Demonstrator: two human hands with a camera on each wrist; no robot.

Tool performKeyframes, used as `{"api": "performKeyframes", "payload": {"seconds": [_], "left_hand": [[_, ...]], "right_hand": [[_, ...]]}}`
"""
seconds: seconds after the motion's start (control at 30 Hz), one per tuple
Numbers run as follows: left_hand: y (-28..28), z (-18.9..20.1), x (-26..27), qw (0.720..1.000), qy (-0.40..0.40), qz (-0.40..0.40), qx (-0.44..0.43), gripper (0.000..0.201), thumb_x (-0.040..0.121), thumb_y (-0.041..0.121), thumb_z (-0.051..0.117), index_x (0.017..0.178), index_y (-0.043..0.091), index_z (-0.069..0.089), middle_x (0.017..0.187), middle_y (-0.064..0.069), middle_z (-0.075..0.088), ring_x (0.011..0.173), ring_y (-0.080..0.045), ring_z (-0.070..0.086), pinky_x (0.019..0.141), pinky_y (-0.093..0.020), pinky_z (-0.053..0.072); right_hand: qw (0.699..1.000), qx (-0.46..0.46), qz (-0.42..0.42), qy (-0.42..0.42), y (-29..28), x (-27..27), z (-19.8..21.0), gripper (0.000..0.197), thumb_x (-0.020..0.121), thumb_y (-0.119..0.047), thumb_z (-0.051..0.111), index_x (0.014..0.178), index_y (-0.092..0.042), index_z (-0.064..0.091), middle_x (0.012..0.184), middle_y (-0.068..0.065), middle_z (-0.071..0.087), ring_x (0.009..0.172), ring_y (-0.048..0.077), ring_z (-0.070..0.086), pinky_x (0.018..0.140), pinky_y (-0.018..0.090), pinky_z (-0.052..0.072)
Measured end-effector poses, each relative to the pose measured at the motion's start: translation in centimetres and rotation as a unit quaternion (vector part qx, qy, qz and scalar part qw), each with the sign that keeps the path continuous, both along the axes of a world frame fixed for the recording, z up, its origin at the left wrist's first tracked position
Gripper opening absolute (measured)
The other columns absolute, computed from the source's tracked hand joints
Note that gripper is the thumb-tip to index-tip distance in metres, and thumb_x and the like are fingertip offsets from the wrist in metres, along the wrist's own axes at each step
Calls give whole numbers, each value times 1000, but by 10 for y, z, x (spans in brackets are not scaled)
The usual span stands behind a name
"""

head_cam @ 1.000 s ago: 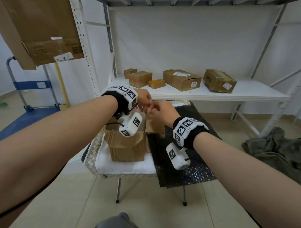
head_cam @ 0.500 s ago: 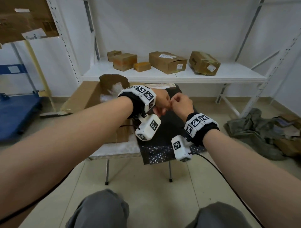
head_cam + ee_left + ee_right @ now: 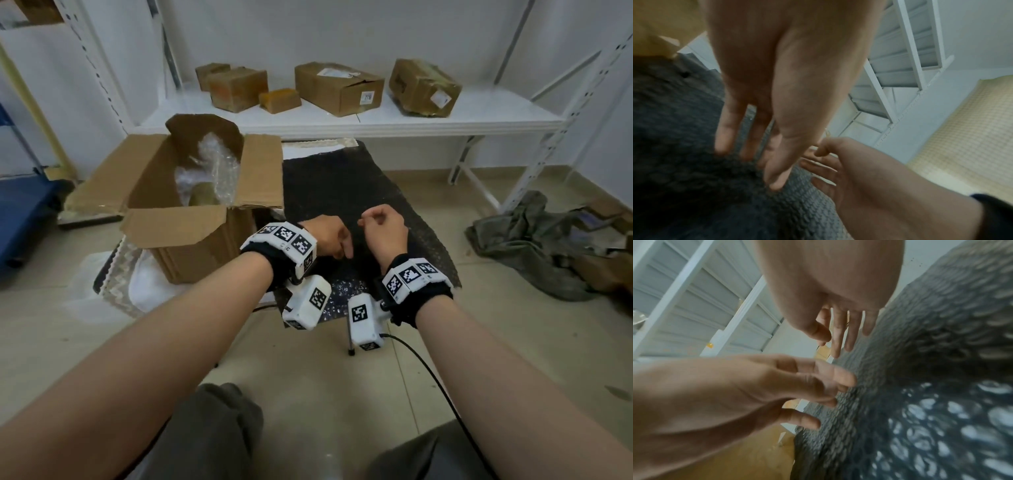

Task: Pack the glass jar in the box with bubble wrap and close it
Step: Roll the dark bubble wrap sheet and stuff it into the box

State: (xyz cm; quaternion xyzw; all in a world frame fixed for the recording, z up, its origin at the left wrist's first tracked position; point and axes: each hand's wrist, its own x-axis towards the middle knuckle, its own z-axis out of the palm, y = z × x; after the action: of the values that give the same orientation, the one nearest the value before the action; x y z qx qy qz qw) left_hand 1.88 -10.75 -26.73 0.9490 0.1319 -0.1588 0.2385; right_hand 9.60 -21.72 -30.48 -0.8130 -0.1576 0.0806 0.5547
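An open cardboard box [image 3: 191, 240] stands at the left of a small table, all flaps up. Clear bubble wrap [image 3: 215, 164] fills it, and a rounded gold-olive shape [image 3: 202, 197], probably the jar, shows beneath. To the box's right, a black bubble wrap sheet [image 3: 342, 185] [image 3: 694, 178] [image 3: 941, 353] covers the table. Both hands hover low over this sheet. My left hand [image 3: 342, 251] [image 3: 777, 113] [image 3: 797, 386] has its fingers stretched down towards it. My right hand [image 3: 373, 221] [image 3: 838, 331] [image 3: 838, 170] is relaxed and empty. Whether any fingertip touches the sheet I cannot tell.
Behind the table, a white shelf [image 3: 445, 113] carries several closed cardboard boxes [image 3: 339, 87]. A crumpled grey-green cloth [image 3: 524, 246] lies on the floor at the right, and a blue cart [image 3: 20, 212] stands at the left. A white cloth [image 3: 150, 284] lies under the box.
My hands left the box flap, came together over the black sheet, then parted and dropped lower. The view tilted down, so the open box now shows fully.
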Motion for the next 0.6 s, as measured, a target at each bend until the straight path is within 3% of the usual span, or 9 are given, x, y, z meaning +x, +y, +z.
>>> {"api": "performKeyframes", "payload": {"seconds": [0.1, 0.17, 0.27, 0.37, 0.5, 0.6], "left_hand": [[5, -22, -12, 997, -68, 43, 20, 40, 87, -5, 54, 100, 25, 77, 124, 1, 55, 116, -15, 51, 103, -27, 39], [9, -37, -19, 988, -121, 88, 30, 43, 82, -7, 56, 94, 29, 77, 124, 2, 52, 120, -17, 48, 108, -35, 37], [18, -53, -24, 972, -175, 155, 15, 36, 80, -2, 67, 97, 30, 74, 125, 0, 50, 123, -19, 46, 111, -35, 35], [25, -61, -30, 954, -199, 224, 12, 32, 78, 16, 79, 107, 25, 69, 128, -3, 46, 124, -21, 43, 105, -30, 34], [28, -72, -43, 929, -204, 305, 37, 49, 72, 41, 81, 112, 23, 60, 131, -6, 44, 124, -25, 43, 100, -35, 37], [29, -77, -49, 921, -213, 325, 42, 64, 68, 49, 81, 118, 23, 52, 132, -7, 42, 123, -28, 44, 101, -37, 39]], "right_hand": [[1000, -5, -18, -17, -9, 1, -20, 15, 90, -8, 55, 95, -17, 66, 94, -4, 66, 100, 17, 62, 89, 26, 45], [998, -41, -19, -47, -15, 5, -29, 15, 89, -9, 57, 95, -22, 64, 95, -6, 65, 105, 19, 59, 99, 35, 44], [989, -119, -35, -78, -26, 17, -34, 20, 88, -14, 59, 103, -25, 66, 111, -2, 68, 118, 24, 51, 103, 36, 36], [981, -168, -72, -70, -36, 29, -33, 26, 85, -19, 65, 109, -28, 65, 122, 2, 64, 124, 28, 50, 108, 40, 35], [974, -200, -101, -22, -46, 38, -32, 39, 78, -25, 72, 114, -29, 57, 125, 6, 58, 124, 31, 48, 111, 46, 33], [974, -200, -108, 24, -54, 44, -33, 50, 74, -33, 74, 117, -25, 49, 122, 7, 59, 120, 33, 50, 107, 48, 36]]}}
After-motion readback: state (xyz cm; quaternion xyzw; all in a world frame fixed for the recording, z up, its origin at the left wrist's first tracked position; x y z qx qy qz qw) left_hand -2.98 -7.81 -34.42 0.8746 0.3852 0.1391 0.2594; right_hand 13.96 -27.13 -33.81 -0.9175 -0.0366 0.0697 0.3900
